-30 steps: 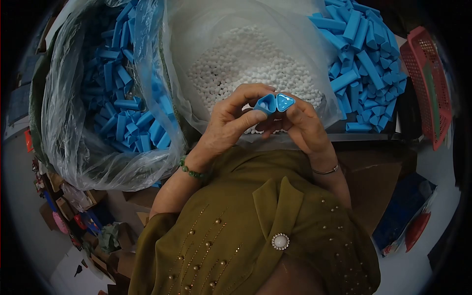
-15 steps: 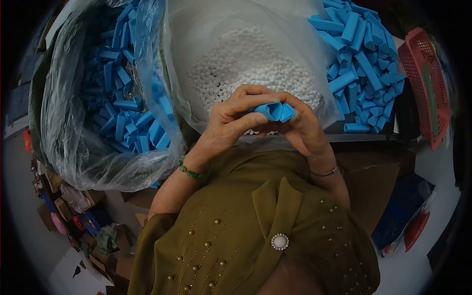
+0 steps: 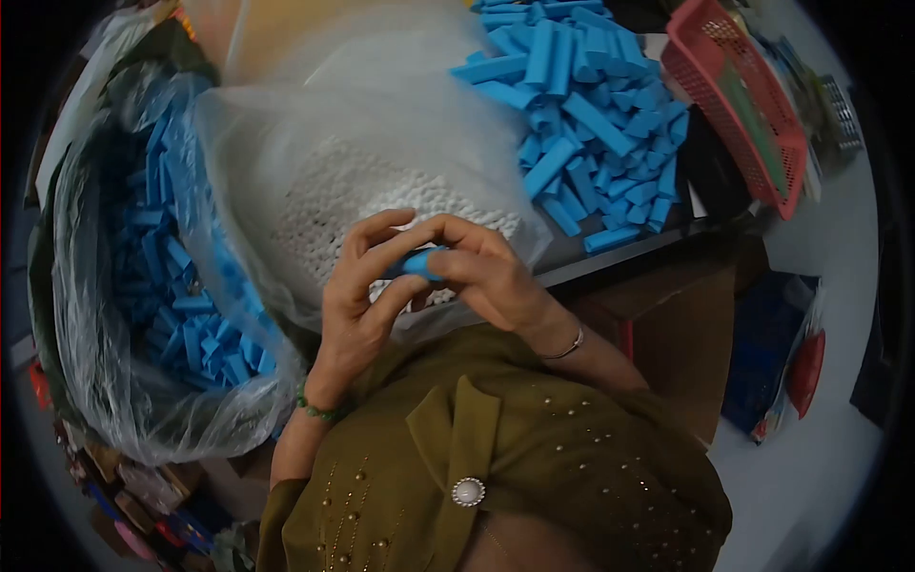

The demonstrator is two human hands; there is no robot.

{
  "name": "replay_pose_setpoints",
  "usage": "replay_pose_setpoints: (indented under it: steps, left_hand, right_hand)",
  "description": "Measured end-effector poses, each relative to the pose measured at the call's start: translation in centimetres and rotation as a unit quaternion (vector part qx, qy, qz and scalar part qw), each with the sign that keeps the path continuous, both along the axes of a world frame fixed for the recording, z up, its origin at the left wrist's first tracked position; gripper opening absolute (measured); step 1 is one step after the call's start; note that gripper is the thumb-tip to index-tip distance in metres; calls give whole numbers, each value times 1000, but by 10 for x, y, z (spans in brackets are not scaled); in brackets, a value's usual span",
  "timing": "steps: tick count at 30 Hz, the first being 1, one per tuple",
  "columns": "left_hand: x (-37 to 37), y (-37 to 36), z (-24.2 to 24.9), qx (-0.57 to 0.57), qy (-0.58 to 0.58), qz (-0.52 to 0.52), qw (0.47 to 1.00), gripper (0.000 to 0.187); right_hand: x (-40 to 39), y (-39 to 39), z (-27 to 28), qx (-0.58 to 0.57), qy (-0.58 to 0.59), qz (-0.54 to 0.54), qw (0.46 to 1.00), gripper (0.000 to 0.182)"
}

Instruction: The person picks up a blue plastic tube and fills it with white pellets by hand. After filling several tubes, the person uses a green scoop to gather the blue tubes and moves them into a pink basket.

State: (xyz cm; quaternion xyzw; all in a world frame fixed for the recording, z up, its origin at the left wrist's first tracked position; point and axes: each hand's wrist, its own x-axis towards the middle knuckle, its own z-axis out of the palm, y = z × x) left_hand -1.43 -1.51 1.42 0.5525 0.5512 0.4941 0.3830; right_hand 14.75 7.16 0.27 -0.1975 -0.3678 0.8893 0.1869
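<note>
Between my two hands is a blue triangular plastic tube (image 3: 417, 264), partly hidden by the fingers. My left hand (image 3: 360, 286) is closed on its left end, the thumb below and the fingers arched above. My right hand (image 3: 491, 278) grips the right end, thumb and fingers pressed against it. Both hands are over small white balls (image 3: 334, 195) that lie in a clear plastic bag (image 3: 257, 124). Whether anything is inside the tube cannot be seen.
At the left stands a plastic-lined sack (image 3: 86, 372) holding many blue tubes (image 3: 195, 305). A heap of similar blue pieces (image 3: 596, 119) lies at the back right. Beside it leans a pink perforated basket (image 3: 710, 57). Cardboard (image 3: 681, 353) is below the table edge at right.
The view has turned and shifted, so the bags and heap appear further left. Earlier two blue triangular ends showed side by side in the hands; now one short blue part shows between the fingers.
</note>
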Motion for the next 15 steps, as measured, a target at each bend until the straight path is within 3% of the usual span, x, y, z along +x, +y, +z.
replay_pose_setpoints:
  steps: [1, 3, 5, 7, 8, 10, 11, 13, 14, 15]
  left_hand:
    - [8, 4, 6, 11, -7, -13, 1000, 40]
    - [19, 9, 21, 29, -205, 70, 976, 54]
    - [3, 9, 15, 56, -203, 55, 976, 63]
    - [-13, 7, 7, 18, -64, 21, 998, 58]
    - [-13, 6, 4, 22, -63, 21, 998, 58]
    - [-12, 2, -1, 4, -66, 16, 998, 52]
    - [-10, 1, -2, 6, -66, 19, 998, 52]
    - [-5, -2, -2, -5, -52, 5, 999, 47]
    - [-4, -1, -2, -4, -49, 14, 999, 47]
    - [-5, -2, -1, 9, -23, -4, 1000, 47]
  right_hand:
    - [8, 2, 8, 11, -7, -13, 1000, 29]
    - [17, 4, 22, 63, 40, -73, 995, 30]
    - [44, 20, 33, 197, 64, -187, 960, 32]
    - [70, 48, 47, 296, 73, -317, 898, 29]
    - [80, 63, 54, 320, 87, -386, 861, 26]
    - [101, 101, 53, 461, -69, -487, 739, 25]
    - [109, 122, 46, 462, -67, -485, 740, 25]
    - [120, 154, 32, 587, -275, -466, 602, 25]
    - [126, 160, 32, 589, -267, -462, 607, 25]
    - [125, 164, 31, 625, -340, -421, 562, 25]
